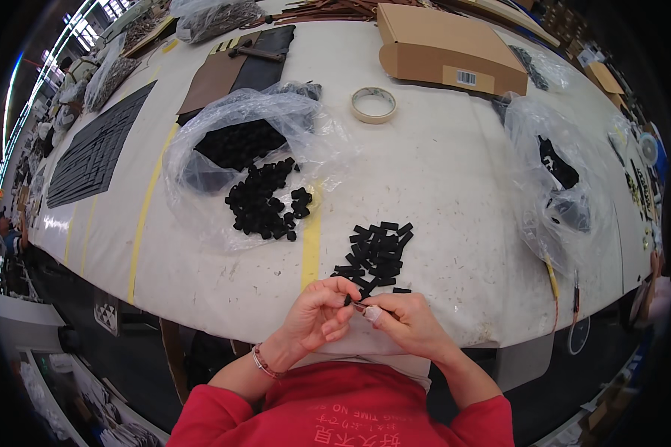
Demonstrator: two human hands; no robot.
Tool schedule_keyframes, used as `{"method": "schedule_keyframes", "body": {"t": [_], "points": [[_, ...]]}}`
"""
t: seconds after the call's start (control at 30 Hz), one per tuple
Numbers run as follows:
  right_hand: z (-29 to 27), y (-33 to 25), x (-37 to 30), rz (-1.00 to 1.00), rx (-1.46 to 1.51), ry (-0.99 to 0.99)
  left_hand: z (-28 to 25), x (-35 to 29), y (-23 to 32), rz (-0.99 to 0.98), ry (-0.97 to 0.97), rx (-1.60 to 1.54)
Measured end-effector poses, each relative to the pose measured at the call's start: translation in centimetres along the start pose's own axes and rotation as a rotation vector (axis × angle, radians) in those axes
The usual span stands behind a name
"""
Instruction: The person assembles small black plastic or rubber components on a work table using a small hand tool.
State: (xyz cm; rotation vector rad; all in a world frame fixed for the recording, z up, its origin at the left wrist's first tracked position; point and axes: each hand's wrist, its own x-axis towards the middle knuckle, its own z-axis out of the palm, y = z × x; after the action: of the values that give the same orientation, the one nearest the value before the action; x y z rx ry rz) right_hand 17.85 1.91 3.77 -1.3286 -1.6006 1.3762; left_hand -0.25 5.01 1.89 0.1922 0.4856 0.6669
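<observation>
Just below the pile of short black strips, both hands are meeting over the near edge of the worktop. Left hand is pinching a small black piece between thumb and fingertips, other fingers curling loosely, probably steadying it. Right hand is closing around something slim with a thin tip, pointing at the piece; mostly hidden, can't tell what. White wrap is covering a right digit, maybe as protection. Pile is lying within easy reach, likely on purpose. Beyond and left of it, chunky black pieces are sitting at the mouth of a clear plastic bag, presumably for quick access.
</observation>
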Motion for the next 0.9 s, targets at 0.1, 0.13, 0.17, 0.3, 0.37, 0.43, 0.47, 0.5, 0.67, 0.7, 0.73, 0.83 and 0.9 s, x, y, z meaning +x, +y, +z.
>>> {"method": "schedule_keyframes", "body": {"t": [0.1,0.13,0.17,0.3,0.37,0.43,0.47,0.5,0.67,0.7,0.73,0.83,0.9], "points": [[-0.2,-0.1,0.0,-0.022,-0.003,-0.027,0.1,-0.1,0.1,-0.027,0.017,0.032],[-0.3,-0.1,0.0,-0.048,-0.016,-0.046,0.2,-0.1,0.1,-0.043,0.022,0.034],[-0.4,-0.1,0.0,-0.085,-0.031,-0.068,0.2,-0.2,0.1,-0.068,0.009,0.016],[-1.1,0.2,0.4,-0.14,0.025,-0.199,0.2,-0.4,0.2,-0.174,-0.027,-0.031],[-1.5,0.2,0.5,-0.137,0.053,-0.251,0.2,-0.3,0.3,-0.212,-0.046,-0.033],[-1.7,0.1,0.7,-0.11,0.076,-0.298,0.3,-0.3,0.4,-0.237,-0.081,-0.048],[-1.7,0.0,0.8,-0.1,0.085,-0.321,0.4,-0.4,0.4,-0.239,-0.073,-0.034],[-1.8,-0.1,0.8,-0.102,0.044,-0.323,0.5,-0.4,0.4,-0.243,-0.079,-0.032],[-1.3,-0.7,0.3,-0.11,-0.221,-0.178,0.8,-1.1,-0.3,0.103,0.14,0.414],[-0.9,-0.7,0.2,-0.12,-0.223,-0.101,0.9,-1.2,-0.9,0.264,0.202,0.562],[-0.3,-0.6,0.2,-0.132,-0.226,-0.029,1.0,-1.2,-1.4,0.414,0.237,0.723],[1.6,-0.1,0.7,-0.19,-0.247,0.188,0.8,-0.6,-2.5,1.266,0.219,1.535],[2.3,0.3,0.8,-0.211,-0.223,0.297,0.9,-0.8,-3.5,1.373,-0.248,1.675]]}}
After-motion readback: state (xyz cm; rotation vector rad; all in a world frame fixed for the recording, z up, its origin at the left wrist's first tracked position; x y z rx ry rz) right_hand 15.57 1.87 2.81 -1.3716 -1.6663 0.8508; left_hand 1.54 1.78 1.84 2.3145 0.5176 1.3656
